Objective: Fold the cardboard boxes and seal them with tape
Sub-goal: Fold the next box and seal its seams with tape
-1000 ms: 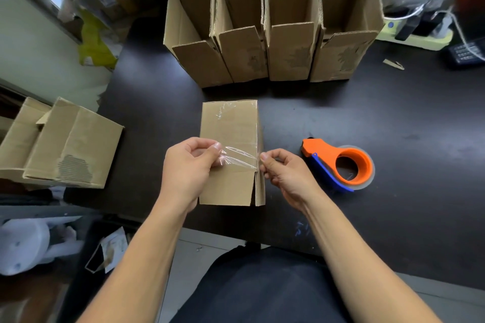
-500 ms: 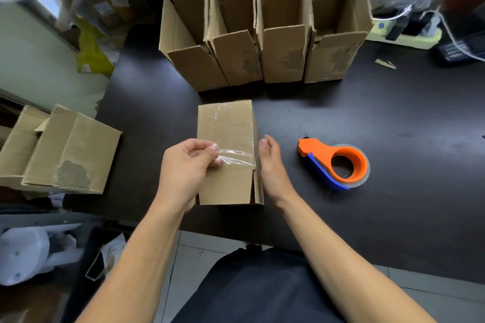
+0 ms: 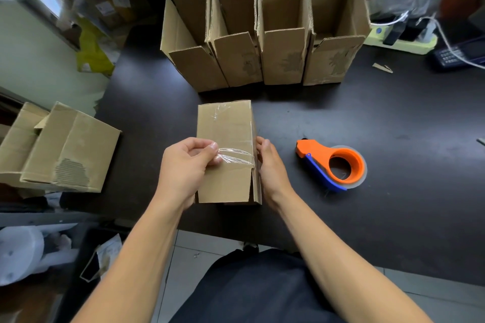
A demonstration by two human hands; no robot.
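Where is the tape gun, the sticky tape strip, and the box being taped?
tape gun [image 3: 331,164], head view, on its orange body
tape strip [image 3: 236,156], head view, on the loose clear middle
box [image 3: 225,126], head view, on its top face

Black table [image 3: 393,118] w/ power strip [image 3: 401,43], calculator [image 3: 456,56] far right; yellow bag [image 3: 91,52] at left.

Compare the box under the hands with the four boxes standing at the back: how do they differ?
The box under the hands lies flat on the table; the four back boxes stand upright in a row. It carries clear tape, pinched by the left hand, right hand alongside; no tape shows on theirs. Their tops gape open. All are brown corrugated cardboard.
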